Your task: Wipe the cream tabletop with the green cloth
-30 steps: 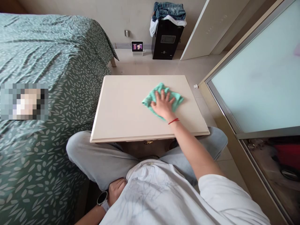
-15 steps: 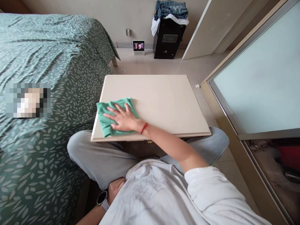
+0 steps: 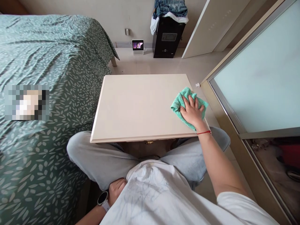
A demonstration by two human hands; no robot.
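Observation:
My right hand (image 3: 192,112), with a red string bracelet at the wrist, presses a green cleaning cloth (image 3: 179,109) onto the right side of a cream tabletop (image 3: 138,106). Its fingers are apart and slightly bent over the bunched cloth, which reaches past the table's right edge. Down by my lap, my left hand (image 3: 116,189) is closed beside my thigh, wearing a watch (image 3: 102,198). The hem of my white shirt (image 3: 150,184) covers part of it, so whatever lies in its fingers is hidden.
A bed with a green leaf-patterned cover (image 3: 77,62) stands close on the left. Beyond the table are a small screen (image 3: 138,46) and a black cabinet (image 3: 167,39) topped with folded jeans (image 3: 170,7). A frosted sliding door (image 3: 262,75) borders the right side.
My right hand and the green cloth have moved from the table's left front area across to its right edge, and the cloth is more bunched. My left hand stays where it was.

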